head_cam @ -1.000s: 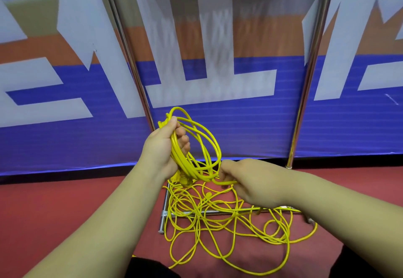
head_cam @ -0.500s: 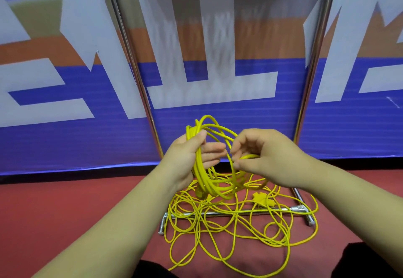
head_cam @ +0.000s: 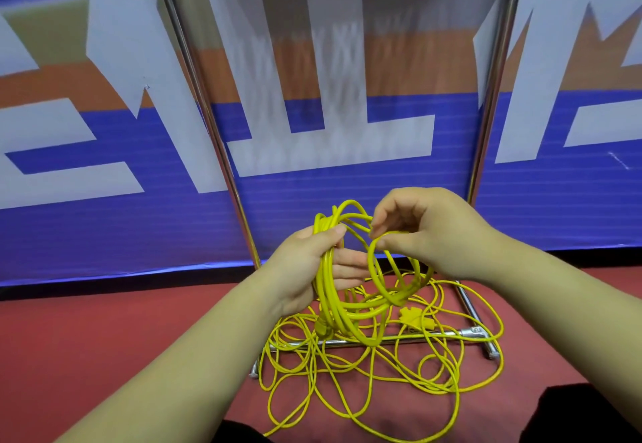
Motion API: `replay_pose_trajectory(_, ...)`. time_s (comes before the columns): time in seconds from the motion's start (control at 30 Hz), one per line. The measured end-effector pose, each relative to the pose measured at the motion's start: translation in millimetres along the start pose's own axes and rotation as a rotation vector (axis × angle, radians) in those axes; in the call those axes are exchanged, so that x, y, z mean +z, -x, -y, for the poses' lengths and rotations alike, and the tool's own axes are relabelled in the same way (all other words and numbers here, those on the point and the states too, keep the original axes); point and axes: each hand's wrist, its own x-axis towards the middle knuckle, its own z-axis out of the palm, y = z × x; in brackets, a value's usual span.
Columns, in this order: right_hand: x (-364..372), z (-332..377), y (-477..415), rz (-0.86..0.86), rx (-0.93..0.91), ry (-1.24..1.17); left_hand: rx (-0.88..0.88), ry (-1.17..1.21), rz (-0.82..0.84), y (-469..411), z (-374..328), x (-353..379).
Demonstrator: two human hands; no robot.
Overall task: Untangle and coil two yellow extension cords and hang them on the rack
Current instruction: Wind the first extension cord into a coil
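Coiling: left hand [head_cam: 305, 268] clasps the gathered coil [head_cam: 326, 281] as anchor — right hand [head_cam: 434, 234] pinches the next loop [head_cam: 370, 262] on.

Left hand [head_cam: 305, 268] gripping a coil of yellow cord [head_cam: 326, 289], right hand [head_cam: 430, 230] pinching one loop just beside it. Below, loose yellow cord [head_cam: 415, 319] tangled on the red floor [head_cam: 104, 338] across the base bar of a metal rack [head_cam: 473, 331]. Behind, a blue, white and orange banner [head_cam: 104, 227].
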Motion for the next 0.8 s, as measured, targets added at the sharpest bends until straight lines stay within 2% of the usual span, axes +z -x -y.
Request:
replay_pose_trajectory(0.13, 2, -6, -2, -0.093, 0.018, 0.065, -0.009, 0.039, 0.025, 1, 0, 3)
replay_pose_trajectory(0.3, -1, -12, -3, -0.085, 0.013, 0.145, -0.008, 0.028, 0.069, 2, 1, 8)
replay_pose_trajectory(0.43, -8, -18, -4, 0.013, 0.104, -0.101, 0.045, 0.002, 0.021, 0, -10, 5)
replay_pose_trajectory(0.57, -15, -21, -2, 0.092, 0.146, -0.320, 0.152, 0.091, 0.013, 1, -26, -9)
replay_pose_trajectory(0.67, -9, -23, 1, 0.201, 0.181, -0.370, 0.195, 0.108, -0.004, 4, -31, -17)
replay_pose_trajectory(0.8, -4, -24, 1, 0.267, 0.153, -0.331, 0.231, 0.127, -0.036, 5, -33, -24)
